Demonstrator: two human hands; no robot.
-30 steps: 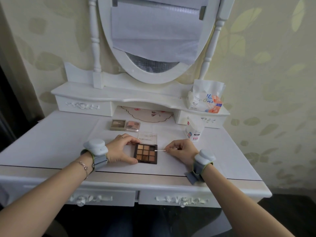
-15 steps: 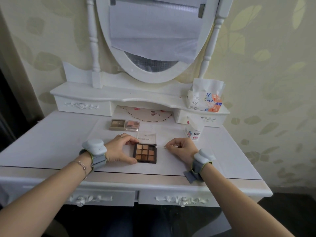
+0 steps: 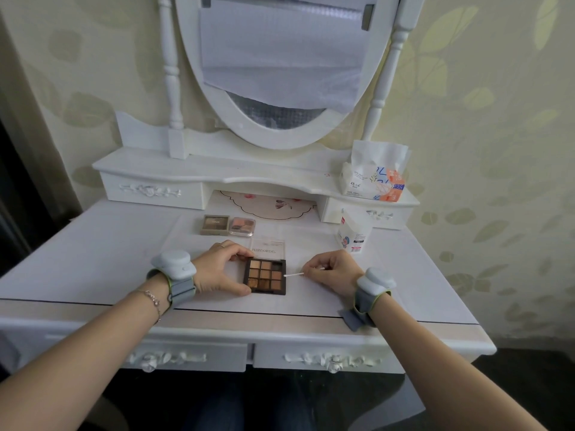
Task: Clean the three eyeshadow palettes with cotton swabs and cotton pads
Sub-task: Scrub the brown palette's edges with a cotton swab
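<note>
Here, in the head view, the left hand [image 3: 217, 270] grips the open nine-pan palette [image 3: 265, 276] at its left edge on the dressing table [image 3: 93, 250]. The right hand [image 3: 331, 270] pinches a cotton swab [image 3: 294, 275], tip at the right rim. Better to press lightly and follow the frame, keeping off the powder. Two other palettes [image 3: 228, 225] wait behind.

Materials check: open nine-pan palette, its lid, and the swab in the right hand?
Nine-pan palette: looks like black matte plastic, going by the dark grid frame around brown powder pans. Its lid: likely clear glossy plastic, since the tabletop shows through and the lettering reads mirrored. Cotton swab, pinched by the right hand: white fluffy tip, probably cotton; stick material unclear.
</note>
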